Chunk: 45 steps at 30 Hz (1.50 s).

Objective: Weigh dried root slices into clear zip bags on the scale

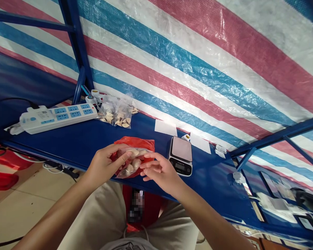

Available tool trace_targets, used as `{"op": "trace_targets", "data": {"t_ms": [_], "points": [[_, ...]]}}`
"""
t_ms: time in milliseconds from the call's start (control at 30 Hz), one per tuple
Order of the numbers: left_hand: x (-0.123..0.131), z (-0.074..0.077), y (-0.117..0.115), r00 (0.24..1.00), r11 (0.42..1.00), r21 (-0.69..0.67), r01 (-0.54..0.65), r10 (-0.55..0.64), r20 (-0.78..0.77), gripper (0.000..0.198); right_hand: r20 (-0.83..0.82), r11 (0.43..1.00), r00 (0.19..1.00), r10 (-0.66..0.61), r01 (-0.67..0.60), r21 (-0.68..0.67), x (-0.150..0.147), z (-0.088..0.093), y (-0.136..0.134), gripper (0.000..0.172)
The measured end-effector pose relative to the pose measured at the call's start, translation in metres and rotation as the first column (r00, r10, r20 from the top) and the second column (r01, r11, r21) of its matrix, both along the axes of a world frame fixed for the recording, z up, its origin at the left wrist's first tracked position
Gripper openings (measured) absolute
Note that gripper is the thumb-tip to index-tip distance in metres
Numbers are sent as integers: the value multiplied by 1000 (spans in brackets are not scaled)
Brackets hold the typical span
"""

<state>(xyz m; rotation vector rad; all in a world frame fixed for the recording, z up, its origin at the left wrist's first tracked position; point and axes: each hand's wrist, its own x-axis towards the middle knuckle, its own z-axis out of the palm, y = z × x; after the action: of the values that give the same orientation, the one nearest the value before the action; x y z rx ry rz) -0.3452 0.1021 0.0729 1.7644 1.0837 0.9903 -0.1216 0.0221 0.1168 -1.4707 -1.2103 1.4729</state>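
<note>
My left hand (104,165) is closed on the left side of a clear plastic bag (131,169), its thumb pressed across the top. Pale, cream-coloured pieces show through the plastic; I cannot make out their exact kind. At the bag's right side is my right hand (163,172), fingers slightly curled and apart, the fingertips close to or touching the plastic. Beneath and behind the clear bag, a red plastic bag (143,143) lies on the blue table (211,180). Just right of it stands a kitchen scale (181,154) with a dark display panel.
Clear bags of pale pieces (122,118) lie at the back, beside a long white power strip (62,116). White paper sheets (166,127) rest along the back edge. A striped tarp (172,69) hangs behind, on blue metal posts (78,45).
</note>
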Motion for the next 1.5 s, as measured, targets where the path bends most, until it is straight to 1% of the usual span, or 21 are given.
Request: {"op": "trace_targets", "data": {"t_ms": [67,167,300,367,433,467,533,600,633,667,733,800,867,933,1000,1133,1233,1300,1367,1433,1500], "points": [[0,-2,0,1000,1000,-10,-11,11,7,42,145,986,988,55,-76,146,-3,-7,-2,44],[1,0,1,999,999,23,-32,32,2,40,426,906,899,99,-258,335,-7,-16,-6,46],[2,2,2,998,997,50,-63,64,-4,41,685,809,729,23,-416,416,-16,-18,-12,50],[3,1,2,998,996,59,-69,69,-11,41,755,760,656,-25,-478,440,-21,-18,-11,37],[3,1,2,997,995,67,-69,70,-14,41,776,702,623,-100,-508,499,-25,-20,-8,17],[3,1,3,998,996,66,-64,65,-11,40,766,673,628,-139,-507,538,-26,-21,-6,14],[3,3,3,999,997,64,-46,46,2,39,712,623,668,-215,-468,627,-24,-22,0,19],[1,6,4,1000,997,73,-22,21,15,39,632,584,712,-306,-384,715,-20,-22,7,20],[0,7,4,1000,997,77,-14,13,19,39,599,565,711,-367,-341,751,-18,-20,10,19],[-1,8,5,1000,997,78,-7,6,22,39,580,545,691,-431,-313,778,-16,-18,13,18],[-4,10,7,999,998,66,15,-17,29,39,571,497,619,-539,-313,809,-12,-12,20,15],[-7,11,10,998,998,43,43,-45,39,38,577,464,577,-579,-349,814,-11,-5,28,13],[-9,13,11,998,998,36,45,-46,52,36,600,469,601,-528,-383,796,-10,-1,36,13],[-10,18,11,998,1000,30,7,-9,65,35,626,498,647,-435,-406,766,-10,3,43,16],[-12,27,9,994,1000,-25,-9,11,105,39,635,522,686,-356,-418,744,-8,6,49,18],[-18,53,7,970,984,-156,81,-42,240,55,648,563,719,-251,-436,702,-2,20,55,17],[-19,70,11,955,970,-198,139,-79,287,56,651,618,744,-149,-444,649,3,30,62,17],[-19,76,14,954,962,-223,155,-87,288,54,670,674,738,-79,-456,581,5,33,67,17],[-18,80,15,955,963,-222,152,-85,285,54,711,720,703,-21,-482,499,7,35,71,17],[-17,81,15,955,967,-211,145,-81,286,54,738,746,675,0,-492,449,9,36,72,17],[-17,81,13,954,969,-208,133,-68,291,52,740,761,672,-9,-475,441,11,36,70,19]]}}
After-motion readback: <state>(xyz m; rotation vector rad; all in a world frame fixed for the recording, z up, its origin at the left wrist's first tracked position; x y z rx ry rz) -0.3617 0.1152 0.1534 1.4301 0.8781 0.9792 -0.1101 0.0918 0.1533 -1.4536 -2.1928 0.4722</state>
